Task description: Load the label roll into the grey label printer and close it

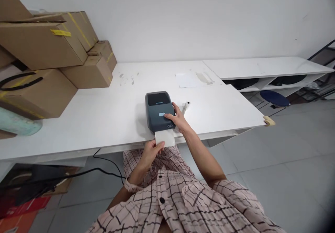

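A dark grey-blue label printer point(157, 109) stands near the front edge of the white table. White label paper point(165, 138) sticks out of its front and over the table edge. My left hand point(150, 152) pinches the left corner of that paper, thumb on top. Around the printer's right side lies my right hand point(179, 118), its thumb on top beside the light button and its fingers along the side wall. Just right of this hand a white pen-like item point(186, 105) with a dark tip lies on the table, partly hidden.
Cardboard boxes point(90, 71) are stacked at the left, with a pale green roll point(19, 123) before them. A white sheet point(185, 80) lies behind the printer. A blue stool point(274, 98) stands at right. Black cables point(96, 169) hang below the table.
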A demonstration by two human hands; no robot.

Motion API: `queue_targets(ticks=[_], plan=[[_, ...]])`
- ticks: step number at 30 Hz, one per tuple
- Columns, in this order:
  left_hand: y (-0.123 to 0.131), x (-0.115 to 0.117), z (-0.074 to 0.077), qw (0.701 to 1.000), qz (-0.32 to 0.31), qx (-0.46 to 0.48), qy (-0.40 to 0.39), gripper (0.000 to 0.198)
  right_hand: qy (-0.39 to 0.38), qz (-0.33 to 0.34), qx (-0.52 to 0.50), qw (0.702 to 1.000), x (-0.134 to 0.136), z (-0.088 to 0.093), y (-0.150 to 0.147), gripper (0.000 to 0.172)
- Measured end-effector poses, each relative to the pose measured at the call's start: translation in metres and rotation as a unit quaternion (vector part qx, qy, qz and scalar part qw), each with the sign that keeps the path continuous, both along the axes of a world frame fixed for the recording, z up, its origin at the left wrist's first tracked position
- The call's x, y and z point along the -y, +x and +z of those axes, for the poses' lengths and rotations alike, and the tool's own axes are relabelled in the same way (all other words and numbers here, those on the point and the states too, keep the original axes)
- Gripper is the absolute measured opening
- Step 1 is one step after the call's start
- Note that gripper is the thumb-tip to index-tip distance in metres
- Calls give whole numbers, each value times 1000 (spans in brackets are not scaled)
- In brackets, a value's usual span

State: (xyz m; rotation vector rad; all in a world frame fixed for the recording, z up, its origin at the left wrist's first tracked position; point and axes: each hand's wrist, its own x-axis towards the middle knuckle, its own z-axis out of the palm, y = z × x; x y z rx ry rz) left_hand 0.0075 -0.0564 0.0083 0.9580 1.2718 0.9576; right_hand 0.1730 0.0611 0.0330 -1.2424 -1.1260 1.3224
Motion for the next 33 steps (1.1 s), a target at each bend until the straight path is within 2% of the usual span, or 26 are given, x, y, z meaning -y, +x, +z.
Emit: queue_targets(ticks=[3,6,8,9,10,12,15,18,20,22,26,29,31,33], plan=[[-19,3,-12,999,-13,-47,19,47,21,19,48,998,-8,8,-2,115],[-39,-4,-15,990,73,-100,70,42,31,7,85,996,-14,5,-3,113],[-45,-14,-10,973,144,-131,122,43,38,0,123,992,-16,2,-3,110],[-45,-21,-6,965,159,-142,152,48,40,0,140,989,-18,1,-3,110],[-44,-27,-2,959,158,-149,180,55,44,0,151,988,-18,1,-3,109],[-36,-37,4,960,112,-149,208,73,55,0,150,987,-19,2,-4,108],[-19,-46,5,973,39,-122,191,98,63,4,109,992,-13,5,-5,110],[-7,-47,-4,978,53,-96,179,110,63,14,74,995,5,4,-4,104],[-5,-45,-12,978,72,-87,175,105,68,0,93,993,21,-2,-1,95],[-6,-43,-19,976,78,-97,178,93,77,-20,134,988,35,-11,2,89],[-15,-42,-28,952,102,-160,241,76,97,-18,165,981,46,-18,7,85],[-23,-55,-16,933,102,-172,300,73,128,-11,160,979,41,-6,10,81],[-28,-73,1,924,103,-161,332,70,175,-13,176,969,30,11,11,79],[-32,-94,19,923,104,-155,335,64,244,-14,222,944,11,31,9,77]])
